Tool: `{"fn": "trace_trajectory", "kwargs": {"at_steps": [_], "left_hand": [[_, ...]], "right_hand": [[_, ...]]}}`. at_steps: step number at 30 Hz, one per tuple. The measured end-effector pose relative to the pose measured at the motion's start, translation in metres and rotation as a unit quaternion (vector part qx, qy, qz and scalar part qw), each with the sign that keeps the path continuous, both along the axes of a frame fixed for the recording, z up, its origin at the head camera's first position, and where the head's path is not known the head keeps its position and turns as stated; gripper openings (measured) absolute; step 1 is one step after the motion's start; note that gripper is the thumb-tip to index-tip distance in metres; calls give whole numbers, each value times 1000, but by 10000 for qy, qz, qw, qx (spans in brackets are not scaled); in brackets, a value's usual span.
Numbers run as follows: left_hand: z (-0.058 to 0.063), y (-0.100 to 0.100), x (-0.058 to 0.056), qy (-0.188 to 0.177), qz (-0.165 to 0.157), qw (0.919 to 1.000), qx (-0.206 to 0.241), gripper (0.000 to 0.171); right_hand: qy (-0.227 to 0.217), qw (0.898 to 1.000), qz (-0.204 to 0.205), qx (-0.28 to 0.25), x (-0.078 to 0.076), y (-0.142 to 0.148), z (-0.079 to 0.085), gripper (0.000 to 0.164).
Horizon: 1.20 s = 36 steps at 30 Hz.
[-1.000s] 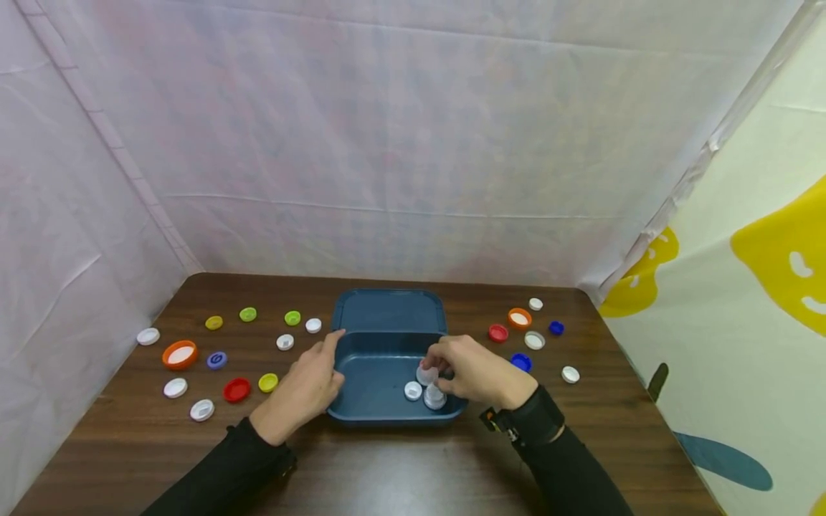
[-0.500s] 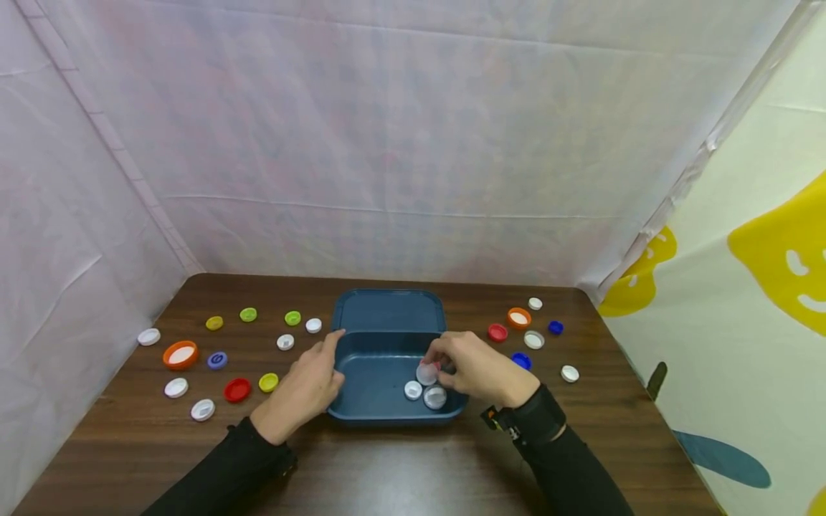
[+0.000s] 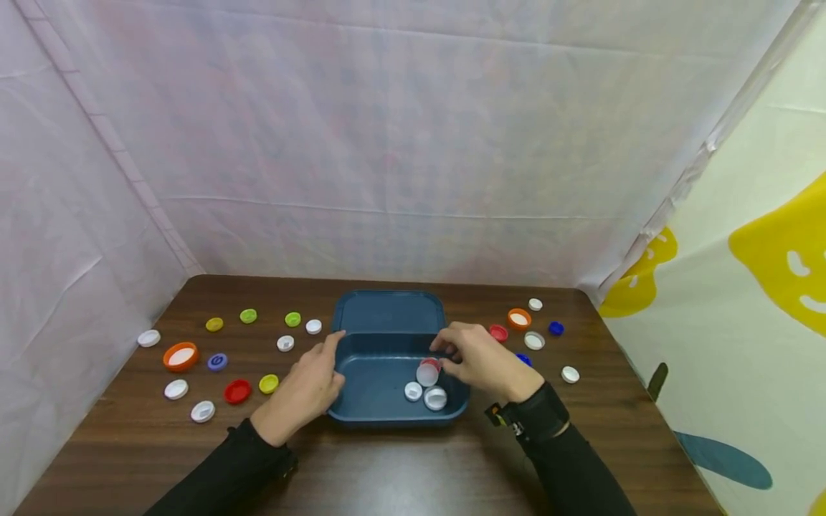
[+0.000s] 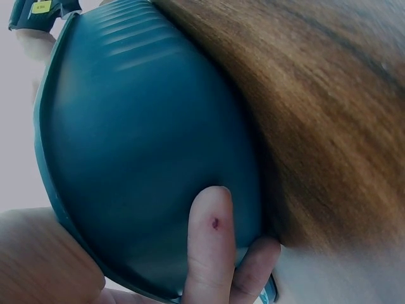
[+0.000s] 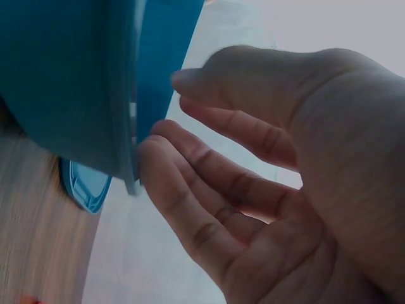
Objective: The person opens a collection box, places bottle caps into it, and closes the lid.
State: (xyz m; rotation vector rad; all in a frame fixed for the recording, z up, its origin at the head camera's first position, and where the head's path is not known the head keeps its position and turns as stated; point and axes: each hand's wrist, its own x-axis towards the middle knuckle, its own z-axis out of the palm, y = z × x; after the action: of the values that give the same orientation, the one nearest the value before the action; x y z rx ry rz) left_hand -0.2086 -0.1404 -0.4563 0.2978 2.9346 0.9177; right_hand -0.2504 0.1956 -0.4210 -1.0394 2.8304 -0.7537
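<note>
A dark blue plastic box [image 3: 371, 390] stands mid-table. My left hand [image 3: 308, 387] holds its left end, thumb side over the rim and fingertips against the outer wall in the left wrist view. My right hand [image 3: 474, 358] is over the box's right end, its fingers loosely bent with nothing between them. Just left of its fingertips, in the box, a translucent cap [image 3: 426, 375] overlaps a red cap [image 3: 431, 362]. In front of them are a small white cap [image 3: 413, 391] and a larger whitish cap [image 3: 435, 398].
A matching blue lid [image 3: 389, 312] lies behind the box. Several bottle caps are spread to the left, among them a red cap [image 3: 237, 391] and an orange cap [image 3: 181, 356]. More lie on the right, including a white cap [image 3: 570, 374]. White cloth [image 3: 387, 143] hangs behind the table.
My right hand has let go of the translucent cap, leaving it in the box against the red one, and has moved up and right. The left hand keeps its place.
</note>
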Motion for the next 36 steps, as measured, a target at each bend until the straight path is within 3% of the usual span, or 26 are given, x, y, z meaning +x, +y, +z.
{"fn": "trace_trajectory", "kwargs": {"at_steps": [8,16,29,36], "left_hand": [[0,0,-2,5,1,10000,-22,74],[0,0,-1,-17,54,10000,-58,74],[-2,0,-1,-11,9,10000,-3,75],[-1,0,-1,11,0,10000,-4,74]], "right_hand": [[598,9972,-428,-153,-12,10,-3,22],[643,9931,-941,-277,-23,24,-7,24],[1050,9820,-1521,-388,-49,62,-32,31],[998,9790,-1768,-183,-56,79,-39,32]]}}
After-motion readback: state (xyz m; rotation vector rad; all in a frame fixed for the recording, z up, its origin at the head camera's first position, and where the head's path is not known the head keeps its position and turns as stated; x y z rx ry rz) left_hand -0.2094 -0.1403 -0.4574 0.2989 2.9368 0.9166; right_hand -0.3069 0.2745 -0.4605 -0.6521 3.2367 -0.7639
